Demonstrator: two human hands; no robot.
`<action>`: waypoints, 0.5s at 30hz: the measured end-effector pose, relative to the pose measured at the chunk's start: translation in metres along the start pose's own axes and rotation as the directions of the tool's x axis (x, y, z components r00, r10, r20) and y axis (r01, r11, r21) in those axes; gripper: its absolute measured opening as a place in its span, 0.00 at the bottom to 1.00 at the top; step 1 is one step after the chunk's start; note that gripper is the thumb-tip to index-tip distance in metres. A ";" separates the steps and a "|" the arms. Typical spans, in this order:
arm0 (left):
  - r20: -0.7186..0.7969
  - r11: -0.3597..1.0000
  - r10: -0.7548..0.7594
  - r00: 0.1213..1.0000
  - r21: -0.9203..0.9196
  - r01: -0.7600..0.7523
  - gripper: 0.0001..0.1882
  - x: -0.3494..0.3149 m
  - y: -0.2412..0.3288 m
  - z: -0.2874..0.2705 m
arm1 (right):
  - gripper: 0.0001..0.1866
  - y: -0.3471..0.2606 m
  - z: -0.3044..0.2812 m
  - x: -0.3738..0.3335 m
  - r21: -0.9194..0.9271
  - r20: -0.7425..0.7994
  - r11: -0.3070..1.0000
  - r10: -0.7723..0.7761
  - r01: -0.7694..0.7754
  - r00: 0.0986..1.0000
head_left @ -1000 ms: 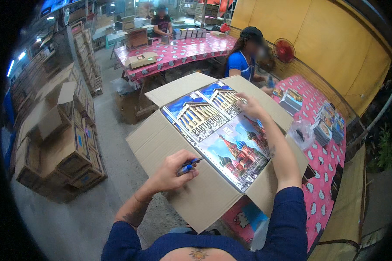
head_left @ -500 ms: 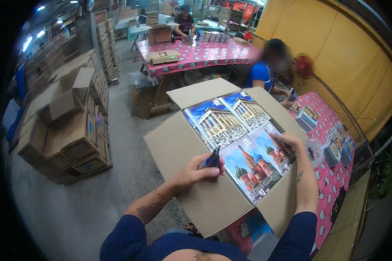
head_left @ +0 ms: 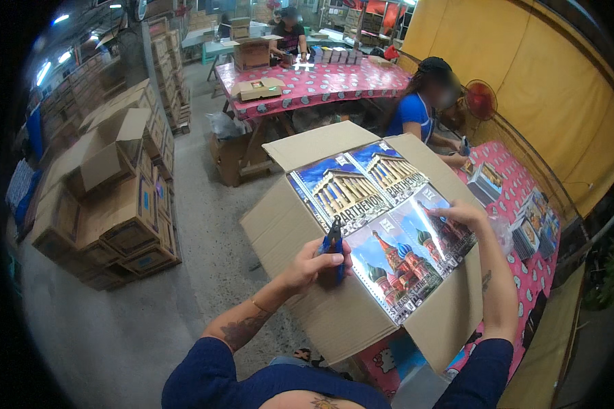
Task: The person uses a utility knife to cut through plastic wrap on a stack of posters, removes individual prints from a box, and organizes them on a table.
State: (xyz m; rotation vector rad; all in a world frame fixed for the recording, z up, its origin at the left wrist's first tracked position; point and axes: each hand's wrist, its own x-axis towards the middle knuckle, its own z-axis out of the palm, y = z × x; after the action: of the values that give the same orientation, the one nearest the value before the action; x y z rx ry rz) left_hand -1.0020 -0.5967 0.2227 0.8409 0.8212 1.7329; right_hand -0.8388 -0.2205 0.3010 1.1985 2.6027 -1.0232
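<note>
My left hand is closed around blue-handled nippers, their dark jaws pointing up and away from me. It hovers over the near left flap of an open cardboard box. Notebooks with glossy covers fill the box in two rows. The far pair carries a columned temple, such as the far left notebook. The near pair shows colourful domes. My right hand grips the near right notebook at its right side, and that cover now overlaps the box's right flap. Beside it lies the near left notebook.
Worn cartons are stacked on the floor at left. A pink patterned table stands ahead, with a person behind it. At right, a person in blue works at another pink table bearing notebook stacks. A red fan stands behind.
The near right notebook has shifted right under my right hand, its edge now over the flap. My left hand has turned, showing more of the nippers. The view has shifted slightly.
</note>
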 end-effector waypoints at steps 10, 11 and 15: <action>-0.033 0.999 -0.043 0.999 0.002 0.043 0.15 -0.002 0.005 0.004 | 0.35 -0.003 -0.023 -0.003 0.055 0.166 0.998 -0.003 -0.007 0.986; -0.034 0.999 -0.043 0.999 0.012 0.043 0.15 -0.002 0.005 0.004 | 0.37 -0.005 -0.026 -0.005 0.097 0.197 0.994 0.024 -0.044 0.980; -0.068 0.997 -0.069 0.995 0.012 0.070 0.15 -0.003 0.017 0.011 | 0.27 0.001 -0.015 -0.006 0.363 0.338 0.915 0.046 -0.175 0.940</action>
State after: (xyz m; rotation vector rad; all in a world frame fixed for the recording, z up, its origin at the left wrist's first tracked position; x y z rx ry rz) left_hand -0.9998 -0.6022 0.2420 0.7584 0.8985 1.7036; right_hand -0.8311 -0.2147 0.3141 1.1148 2.1149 -1.6124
